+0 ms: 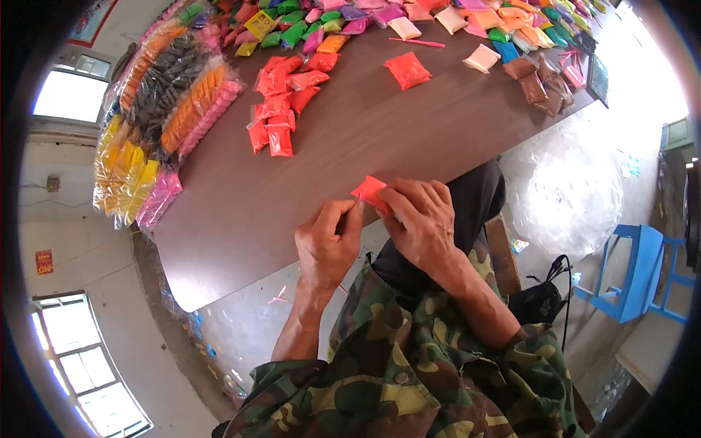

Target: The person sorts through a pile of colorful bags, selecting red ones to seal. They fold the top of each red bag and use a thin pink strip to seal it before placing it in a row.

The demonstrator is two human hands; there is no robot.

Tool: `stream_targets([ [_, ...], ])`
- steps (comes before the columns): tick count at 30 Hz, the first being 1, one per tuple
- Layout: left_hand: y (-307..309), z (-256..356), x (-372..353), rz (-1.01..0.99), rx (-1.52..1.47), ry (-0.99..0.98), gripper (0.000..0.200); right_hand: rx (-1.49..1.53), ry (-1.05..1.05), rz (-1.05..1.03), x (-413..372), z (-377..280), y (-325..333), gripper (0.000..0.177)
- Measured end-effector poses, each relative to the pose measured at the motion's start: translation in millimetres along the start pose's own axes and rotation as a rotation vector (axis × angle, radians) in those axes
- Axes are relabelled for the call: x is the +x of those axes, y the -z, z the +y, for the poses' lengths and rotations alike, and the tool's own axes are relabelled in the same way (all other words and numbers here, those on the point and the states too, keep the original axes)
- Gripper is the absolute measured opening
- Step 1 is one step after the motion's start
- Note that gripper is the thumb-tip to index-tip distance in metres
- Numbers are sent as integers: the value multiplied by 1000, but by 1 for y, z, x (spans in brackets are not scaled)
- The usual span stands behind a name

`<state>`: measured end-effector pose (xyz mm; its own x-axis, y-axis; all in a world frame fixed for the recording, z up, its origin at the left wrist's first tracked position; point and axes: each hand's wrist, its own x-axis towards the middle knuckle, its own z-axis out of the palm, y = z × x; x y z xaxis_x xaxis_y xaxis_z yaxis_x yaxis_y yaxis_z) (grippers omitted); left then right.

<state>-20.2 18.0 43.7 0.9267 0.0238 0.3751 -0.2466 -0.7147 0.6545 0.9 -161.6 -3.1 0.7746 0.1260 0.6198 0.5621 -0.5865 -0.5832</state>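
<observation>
Above the table's near edge, my right hand grips a small, soft coral-red packet between thumb and fingers. My left hand is closed in a pinch at the packet's lower left corner. The fingertips hide part of the packet. Farther back on the table lies a stack of similar red packets, several in shiny clear wrapping. A single red packet rests to the right of that stack.
Brown packets sit near the table's right edge. Many coloured packets cover its far side, before which lies a thin pink strip. Large filled bags stand left. A blue stool and clear plastic are right.
</observation>
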Motion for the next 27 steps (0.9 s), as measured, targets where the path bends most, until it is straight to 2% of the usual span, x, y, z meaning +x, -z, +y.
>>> stream_targets([
  [4,-3,-13,-10,-107,115,-35,10,11,63,-12,-12,2,-4,39],
  [7,-2,-15,-11,-108,178,-39,11,-8,82,-15,-15,3,-6,40],
  [10,3,-27,-9,-143,225,38,10,-28,82,-47,-15,0,-4,41],
  [13,9,-25,-6,-98,246,42,10,-21,87,-37,-19,0,-6,42],
  [16,6,-13,0,-66,156,-5,15,-45,100,-4,-21,0,-9,42],
  [19,0,-3,4,-213,264,-85,14,-45,113,-11,-20,-1,-7,41],
  [23,3,-9,17,-294,329,-44,16,-35,104,-33,-22,1,-7,41],
  [26,4,-18,21,-236,508,-104,16,-22,92,-14,-23,0,-7,42],
  [27,6,-16,23,-240,474,-105,16,-16,87,-3,-26,0,-8,42],
])
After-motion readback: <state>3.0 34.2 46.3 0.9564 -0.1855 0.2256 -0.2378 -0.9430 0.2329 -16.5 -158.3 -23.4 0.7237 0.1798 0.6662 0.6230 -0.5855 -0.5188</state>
